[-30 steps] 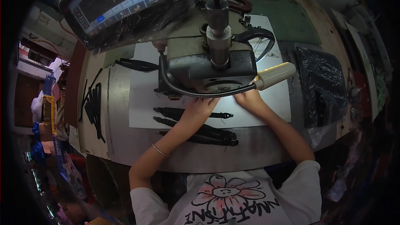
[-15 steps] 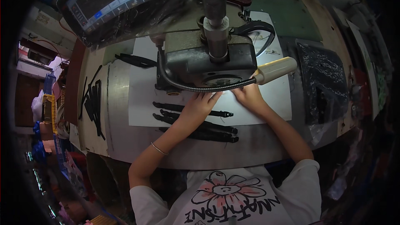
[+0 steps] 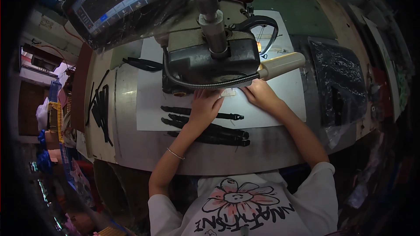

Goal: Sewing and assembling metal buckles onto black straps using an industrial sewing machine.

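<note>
My left hand (image 3: 206,107) reaches forward beneath the head of an industrial sewing machine (image 3: 214,59). Its thumb shows, but the fingertips are hidden under the machine. To the right, my right hand (image 3: 263,95) lies on the white sheet (image 3: 288,105), its fingers also partly covered by the machine head. Between the two hands is a small pale flat piece (image 3: 228,92); whether either hand touches it is unclear. Several black straps (image 3: 218,137) lie under and beside my left wrist, and one strap (image 3: 229,116) ends in a small black fitting.
A lit screen (image 3: 113,4) in clear plastic stands at the far left. The pale lamp (image 3: 284,64) juts right from the machine on a metal gooseneck. More black strips (image 3: 99,111) lie on the left side, and a plastic-wrapped black bundle (image 3: 337,83) rests on the right.
My left hand has drawn a little left and now points farther forward, its thumb apart. The gap between my hands is wider, showing the pale piece. The whole view has shifted slightly.
</note>
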`<state>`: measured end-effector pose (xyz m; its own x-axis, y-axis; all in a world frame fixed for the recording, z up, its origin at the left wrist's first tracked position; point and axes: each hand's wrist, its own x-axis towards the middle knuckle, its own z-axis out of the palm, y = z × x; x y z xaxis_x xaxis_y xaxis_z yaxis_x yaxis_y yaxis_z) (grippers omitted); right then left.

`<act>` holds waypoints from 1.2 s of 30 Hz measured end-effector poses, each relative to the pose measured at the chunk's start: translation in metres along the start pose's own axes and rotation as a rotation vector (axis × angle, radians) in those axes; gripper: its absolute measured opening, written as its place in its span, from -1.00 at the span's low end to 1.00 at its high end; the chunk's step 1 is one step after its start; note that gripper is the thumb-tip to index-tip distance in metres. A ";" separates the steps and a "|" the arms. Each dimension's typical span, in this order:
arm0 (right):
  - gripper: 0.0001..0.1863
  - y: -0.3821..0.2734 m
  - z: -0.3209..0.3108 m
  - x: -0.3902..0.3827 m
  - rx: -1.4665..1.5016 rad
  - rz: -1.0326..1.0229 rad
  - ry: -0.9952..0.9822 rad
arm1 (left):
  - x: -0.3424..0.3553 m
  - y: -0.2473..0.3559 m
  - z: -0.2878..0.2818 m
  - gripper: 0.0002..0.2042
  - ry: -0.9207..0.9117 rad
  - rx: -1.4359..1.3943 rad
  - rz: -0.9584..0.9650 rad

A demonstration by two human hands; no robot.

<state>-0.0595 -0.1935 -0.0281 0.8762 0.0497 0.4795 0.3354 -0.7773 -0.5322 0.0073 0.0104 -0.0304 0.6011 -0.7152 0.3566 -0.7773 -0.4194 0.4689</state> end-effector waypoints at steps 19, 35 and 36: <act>-0.80 -0.034 -0.011 -0.025 0.108 -0.211 -0.180 | -0.031 -0.033 -0.054 -0.87 -0.142 -0.309 -0.212; -0.84 -0.034 -0.010 -0.029 0.394 0.012 -0.010 | 0.043 -0.203 -0.144 -0.89 -0.133 0.276 -0.069; -0.88 -0.034 -0.011 -0.028 0.383 0.050 0.057 | 0.042 -0.200 -0.146 -0.89 -0.088 0.320 0.027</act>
<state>-0.0988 -0.1757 -0.0155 0.8775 -0.0257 0.4790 0.4074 -0.4871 -0.7725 0.2154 0.1465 0.0087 0.5723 -0.7681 0.2873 -0.8198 -0.5442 0.1780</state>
